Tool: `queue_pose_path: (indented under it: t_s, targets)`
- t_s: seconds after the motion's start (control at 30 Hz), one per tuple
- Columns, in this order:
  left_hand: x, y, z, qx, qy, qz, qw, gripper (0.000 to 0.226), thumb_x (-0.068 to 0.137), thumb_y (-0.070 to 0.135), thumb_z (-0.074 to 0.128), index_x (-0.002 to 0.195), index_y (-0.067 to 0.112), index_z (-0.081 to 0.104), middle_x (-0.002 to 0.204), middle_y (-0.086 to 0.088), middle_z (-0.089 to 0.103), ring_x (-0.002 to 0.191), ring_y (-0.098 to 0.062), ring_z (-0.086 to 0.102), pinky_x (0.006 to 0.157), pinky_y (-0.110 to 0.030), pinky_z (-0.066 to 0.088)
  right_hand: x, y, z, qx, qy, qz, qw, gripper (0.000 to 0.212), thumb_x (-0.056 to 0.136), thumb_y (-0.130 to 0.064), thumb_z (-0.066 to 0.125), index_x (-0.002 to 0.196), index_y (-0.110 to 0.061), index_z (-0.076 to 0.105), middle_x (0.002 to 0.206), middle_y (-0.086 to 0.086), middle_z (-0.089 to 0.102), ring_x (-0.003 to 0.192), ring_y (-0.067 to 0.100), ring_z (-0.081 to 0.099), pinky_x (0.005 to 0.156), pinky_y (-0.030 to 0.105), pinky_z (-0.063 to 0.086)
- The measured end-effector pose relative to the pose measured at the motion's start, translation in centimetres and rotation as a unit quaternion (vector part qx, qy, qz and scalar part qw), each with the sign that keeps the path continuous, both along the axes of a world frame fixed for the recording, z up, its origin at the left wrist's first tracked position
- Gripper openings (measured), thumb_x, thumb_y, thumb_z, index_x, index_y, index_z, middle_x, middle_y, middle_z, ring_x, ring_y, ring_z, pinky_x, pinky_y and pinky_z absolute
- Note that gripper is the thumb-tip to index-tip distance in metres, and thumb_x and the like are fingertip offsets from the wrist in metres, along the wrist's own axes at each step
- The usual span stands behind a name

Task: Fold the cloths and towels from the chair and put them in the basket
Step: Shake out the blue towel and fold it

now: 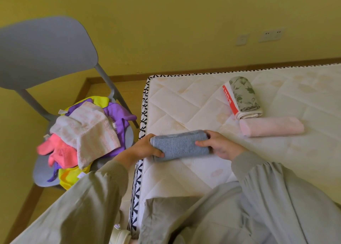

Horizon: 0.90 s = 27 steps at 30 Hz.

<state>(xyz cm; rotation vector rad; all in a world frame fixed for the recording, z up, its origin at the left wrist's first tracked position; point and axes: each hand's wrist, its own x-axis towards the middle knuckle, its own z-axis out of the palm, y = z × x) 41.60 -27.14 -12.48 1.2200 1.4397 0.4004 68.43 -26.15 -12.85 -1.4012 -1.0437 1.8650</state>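
Observation:
A folded blue-grey towel [181, 145] lies near the left edge of the white quilted mattress [184, 103]. My left hand [145, 148] grips its left end and my right hand [219, 146] grips its right end. Farther right on the mattress lie a folded pink towel [272, 126] and, behind it, a folded green floral cloth [244, 96] with a red and white band. The grey chair [46, 53] at the left holds a loose pile: a pale pink-white towel [90, 133], purple cloth [118, 112], coral cloth [59, 150] and yellow cloth [70, 177]. No basket is in view.
A yellow wall with sockets [273, 34] runs behind the mattress. Brown skirting and floor show between chair and mattress. My grey-green sleeves and lap [221, 216] fill the lower frame.

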Motion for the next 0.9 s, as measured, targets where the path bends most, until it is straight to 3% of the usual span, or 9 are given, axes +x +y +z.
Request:
queue_pose_path:
  t_s: [0.1,0.2,0.3,0.4,0.47,0.57,0.7,0.8,0.9]
  targets:
    - [0.7,-0.4,-0.1,-0.076,-0.236,0.082,0.965,0.062,0.060,0.004,0.075,0.118,0.009,0.055,0.109,-0.011,0.066,0.101,-0.025,0.065,0.075,-0.029,0.055,0.0,0.2,0.4,-0.099,0.154,-0.085,0.979,0.023,0.091,-0.005,0.055,0.114,-0.002,0.057,0.104,0.012,0.064,0.094,0.023,0.062,0.077,0.032,0.052]
    - [1.6,-0.5,-0.4,-0.102,-0.314,0.129,0.935,0.059,0.066,0.008,0.071,0.122,0.011,0.053,0.109,-0.012,0.066,0.097,-0.025,0.066,0.074,-0.032,0.055,0.1,0.4,0.6,-0.146,0.204,-0.149,0.956,0.016,0.093,-0.012,0.054,0.105,-0.004,0.059,0.094,0.011,0.067,0.088,0.022,0.064,0.064,0.032,0.056]
    - [2.5,-0.5,-0.7,-0.097,-0.312,0.196,0.925,0.054,0.072,0.007,0.073,0.122,0.007,0.052,0.109,-0.014,0.064,0.093,-0.025,0.066,0.068,-0.032,0.057,0.1,0.5,0.4,-0.153,0.198,-0.163,0.954,0.018,0.095,-0.014,0.051,0.107,-0.003,0.058,0.096,0.013,0.065,0.088,0.024,0.063,0.061,0.032,0.057]
    - [2.9,-0.1,-0.6,-0.060,-0.255,0.230,0.937,0.041,0.084,0.006,0.065,0.123,0.003,0.051,0.113,-0.017,0.059,0.096,-0.028,0.062,0.067,-0.033,0.057,0.8,0.7,0.3,-0.125,0.101,-0.079,0.984,0.033,0.093,-0.004,0.052,0.124,0.006,0.052,0.113,0.017,0.061,0.102,0.028,0.059,0.078,0.035,0.052]
    - [2.5,0.5,0.2,-0.024,-0.196,0.202,0.959,0.038,0.084,0.006,0.065,0.120,0.006,0.054,0.114,-0.017,0.059,0.096,-0.026,0.062,0.069,-0.032,0.056,1.4,0.9,0.8,-0.074,0.000,0.043,0.996,0.039,0.088,0.003,0.057,0.126,0.006,0.050,0.114,0.014,0.062,0.104,0.023,0.058,0.086,0.028,0.048]
    - [1.9,1.5,2.6,0.014,-0.152,0.116,0.981,0.036,0.077,0.006,0.072,0.111,0.013,0.061,0.109,-0.014,0.064,0.091,-0.023,0.065,0.068,-0.028,0.055,0.9,1.3,2.5,0.028,-0.095,0.178,0.979,0.053,0.082,-0.002,0.067,0.130,-0.005,0.045,0.128,0.005,0.054,0.116,0.013,0.052,0.100,0.023,0.039]
    - [2.6,2.3,5.3,0.044,-0.126,0.018,0.991,0.048,0.062,0.017,0.075,0.108,0.016,0.064,0.104,-0.009,0.067,0.095,-0.023,0.066,0.074,-0.030,0.055,-2.2,1.4,4.9,0.089,-0.137,0.287,0.944,0.046,0.076,-0.018,0.078,0.114,-0.022,0.054,0.115,-0.005,0.063,0.106,0.009,0.061,0.087,0.020,0.049]
    - [2.7,3.0,6.3,0.040,-0.105,-0.011,0.994,0.044,0.072,0.010,0.075,0.114,0.015,0.062,0.111,-0.010,0.064,0.100,-0.024,0.063,0.074,-0.028,0.054,-2.7,1.4,5.1,0.081,-0.120,0.271,0.952,0.045,0.074,-0.017,0.079,0.113,-0.019,0.057,0.112,-0.002,0.066,0.104,0.012,0.064,0.086,0.023,0.051]
    - [3.1,3.6,6.4,0.022,-0.137,0.017,0.990,0.038,0.081,0.007,0.069,0.116,0.018,0.060,0.114,-0.010,0.063,0.103,-0.024,0.062,0.075,-0.028,0.055,-2.5,1.6,4.9,0.053,-0.075,0.222,0.971,0.034,0.078,-0.008,0.074,0.108,-0.016,0.060,0.107,0.003,0.068,0.099,0.016,0.065,0.086,0.028,0.052]
